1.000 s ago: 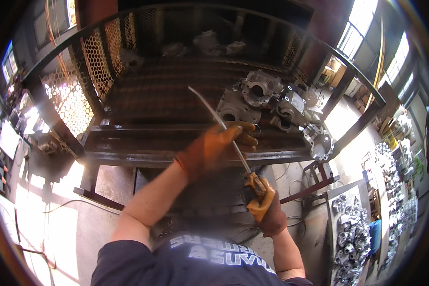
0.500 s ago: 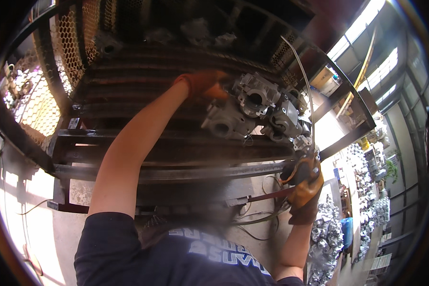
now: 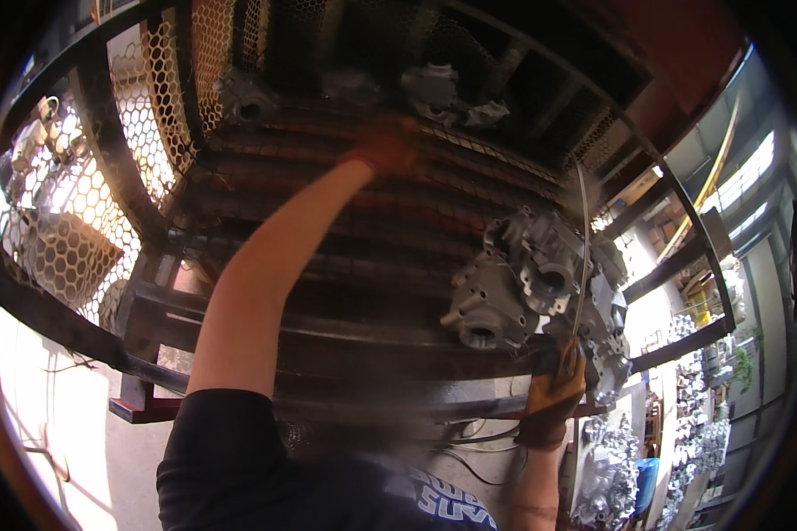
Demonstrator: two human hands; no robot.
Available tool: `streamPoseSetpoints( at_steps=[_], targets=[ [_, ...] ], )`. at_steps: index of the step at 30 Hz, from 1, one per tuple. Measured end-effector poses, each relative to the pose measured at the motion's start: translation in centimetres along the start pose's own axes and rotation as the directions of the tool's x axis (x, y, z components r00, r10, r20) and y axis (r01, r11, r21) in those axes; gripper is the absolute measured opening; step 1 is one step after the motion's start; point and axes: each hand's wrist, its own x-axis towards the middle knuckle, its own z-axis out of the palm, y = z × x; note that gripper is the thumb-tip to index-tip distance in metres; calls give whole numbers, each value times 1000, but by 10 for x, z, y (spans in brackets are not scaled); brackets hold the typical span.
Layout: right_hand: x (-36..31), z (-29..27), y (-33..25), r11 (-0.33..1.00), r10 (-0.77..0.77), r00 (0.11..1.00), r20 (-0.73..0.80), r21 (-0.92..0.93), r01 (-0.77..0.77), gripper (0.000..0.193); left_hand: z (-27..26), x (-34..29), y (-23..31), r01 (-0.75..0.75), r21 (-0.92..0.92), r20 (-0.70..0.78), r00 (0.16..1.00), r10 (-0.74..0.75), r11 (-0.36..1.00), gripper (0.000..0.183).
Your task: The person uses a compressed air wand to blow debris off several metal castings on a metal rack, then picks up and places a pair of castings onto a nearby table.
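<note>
My left hand [image 3: 391, 149], in an orange glove, reaches out over the dark slatted rack; motion smears its fingers, and I see nothing clear in them. Lower right, my right hand [image 3: 555, 385], in an orange and dark glove, is closed around the lower end of a wand with a long thin metal tube [image 3: 584, 230]. The tube rises past a cluster of grey cast metal housings. One housing [image 3: 487, 305] lies at the cluster's left side, and another housing [image 3: 545, 265] with a round bore sits beside it. The wand's handle is mostly hidden by my glove.
More castings lie at the rack's far side: a grey casting [image 3: 432, 88] and a darker one [image 3: 246, 99] by the mesh side wall [image 3: 155, 106]. A dark frame bar [image 3: 695, 341] bounds the right. Beyond it stand piles of metal parts [image 3: 607, 469] and a blue container [image 3: 646, 482].
My left hand has moved away from the castings, toward the rack's far side. The view has shifted, so the castings appear lower and further right. My right hand still grips the wand.
</note>
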Motion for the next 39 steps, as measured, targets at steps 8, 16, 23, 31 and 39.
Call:
streamPoseSetpoints(
  at_steps=[8, 16, 23, 31, 39],
  targets=[
    [-21, 17, -20, 955, 259, 965, -33, 156, -251, 16, -82, 16, -187, 352, 781, -31, 846, -532, 515, 56],
    [-34, -7, -34, 975, 216, 970, 116, -82, -207, 16, -146, 28, -207, 49, 787, 414, 696, -586, 615, 70],
    [-60, -16, -32, 956, 289, 954, 78, 25, -292, 19, -78, 1, -252, 188, 869, -15, 934, -356, 457, 65],
    [-67, -22, -33, 957, 271, 958, 89, 78, -278, 17, -97, 16, -232, 397, 516, -302, 913, -273, 759, 51],
    [-73, -36, -42, 966, 217, 959, 184, 103, -238, 19, -128, 19, -197, 572, -175, -436, 685, -584, 801, 45]
  ],
)
